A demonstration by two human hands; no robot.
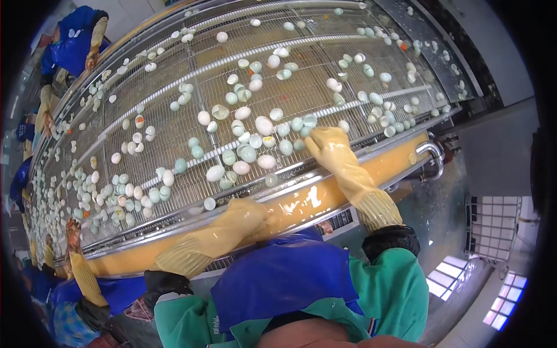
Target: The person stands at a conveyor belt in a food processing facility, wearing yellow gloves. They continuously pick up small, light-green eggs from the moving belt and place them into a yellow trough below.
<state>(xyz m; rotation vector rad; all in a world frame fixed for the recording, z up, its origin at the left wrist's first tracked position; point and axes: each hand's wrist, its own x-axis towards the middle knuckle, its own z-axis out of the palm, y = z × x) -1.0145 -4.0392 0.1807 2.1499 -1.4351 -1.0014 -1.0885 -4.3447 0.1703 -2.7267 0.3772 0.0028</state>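
Broken eggshells and whole-looking eggs, white and pale green, lie scattered over a wire mesh conveyor (243, 100). My right hand (326, 141), in a long tan rubber glove, reaches over the near rail beside a cluster of pale green shells (308, 121); whether it grips one is hidden. In a matching glove, my left hand (250, 213) is low at the trough of orange-yellow liquid (304, 200) along the near edge; its fingers are not clearly seen. A cupped half shell (209, 203) rests on the rail near the left glove. Close to the conveyor's near side is a pinkish egg (266, 162).
At the left, a co-worker's gloved arm (82, 274) reaches over the same edge. Another co-worker in a blue apron (72, 39) stands across the conveyor. A bent metal pipe (433, 154) juts out at the trough's right end. Dense shells (48, 217) cover the far left mesh.
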